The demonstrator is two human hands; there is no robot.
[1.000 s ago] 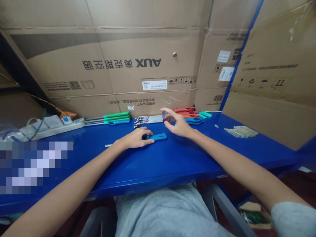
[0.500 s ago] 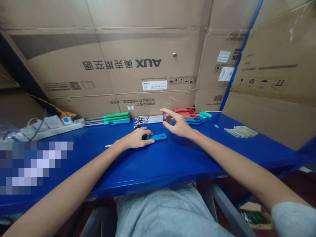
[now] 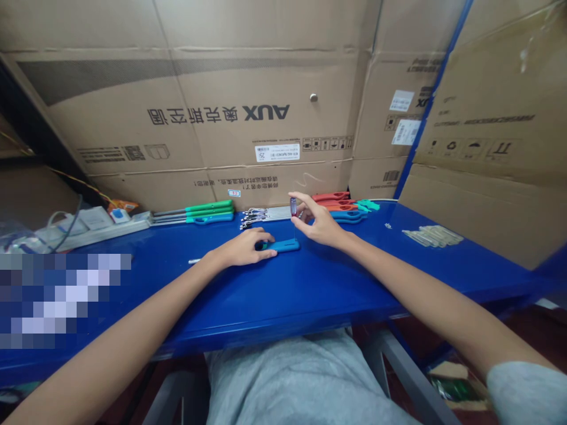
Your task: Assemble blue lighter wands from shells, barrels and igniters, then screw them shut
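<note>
Pressed on the table, my left hand (image 3: 248, 247) is closed round a blue long-neck lighter (image 3: 287, 245), whose handle sticks out to the right of the fingers. A metal tip (image 3: 194, 261) shows on the other side of the wrist, probably the lighter's end. In my right hand (image 3: 316, 221) is a small screwdriver (image 3: 293, 206) with a clear, reddish-purple handle, pinched upright between the fingers. Its thin shaft points down to the right end of the blue handle; the contact itself is too small to make out.
Behind my hands lie metal lighter tubes with wires (image 3: 277, 213) and red and blue handles (image 3: 349, 217). Green and blue lighters (image 3: 208, 209) lie left, beside a power strip (image 3: 115, 233). Small pale strips (image 3: 434, 236) are on the right. Cardboard (image 3: 221, 88) walls the back.
My right fingers have shifted slightly on the screwdriver's handle, and more of the handle shows. The left hand and the lighter stay where they were.
</note>
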